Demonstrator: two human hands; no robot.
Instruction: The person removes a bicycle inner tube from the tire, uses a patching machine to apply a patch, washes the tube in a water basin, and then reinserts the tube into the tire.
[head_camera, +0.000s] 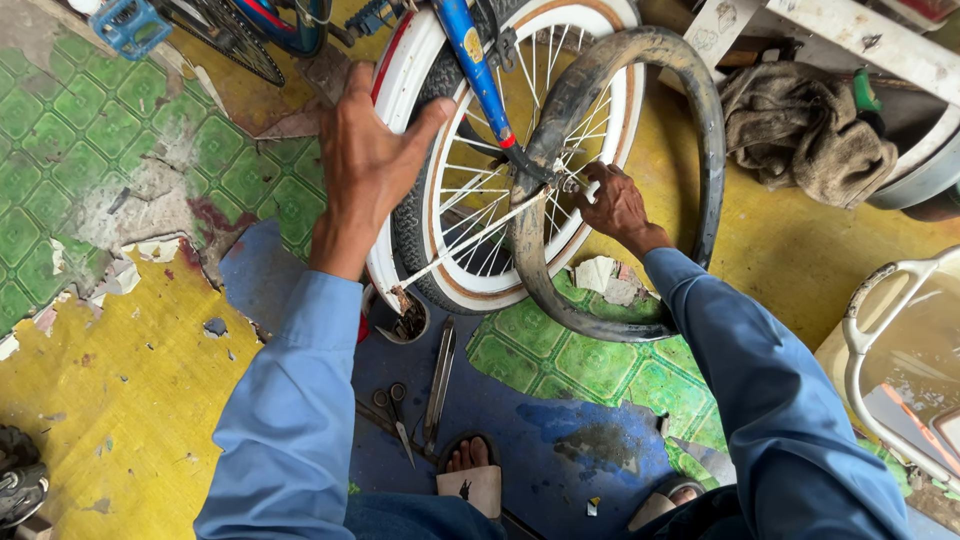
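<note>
We steady a bicycle wheel (505, 150) on the workshop floor.
Our left hand (370, 165) rests spread on the white mudguard (400, 70); our right hand (612, 205) pinches the axle nut (572, 183).

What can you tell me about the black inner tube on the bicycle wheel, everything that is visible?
The inner tube is a dull black rubber loop, limp, flattened and smeared with grey dirt. It hangs tilted across the wheel, over the spokes near the hub, and its lower curve rests on the floor. The right hand works at the hub, close against its inner edge; the left hand rests on the tyre, clear of it.
</note>
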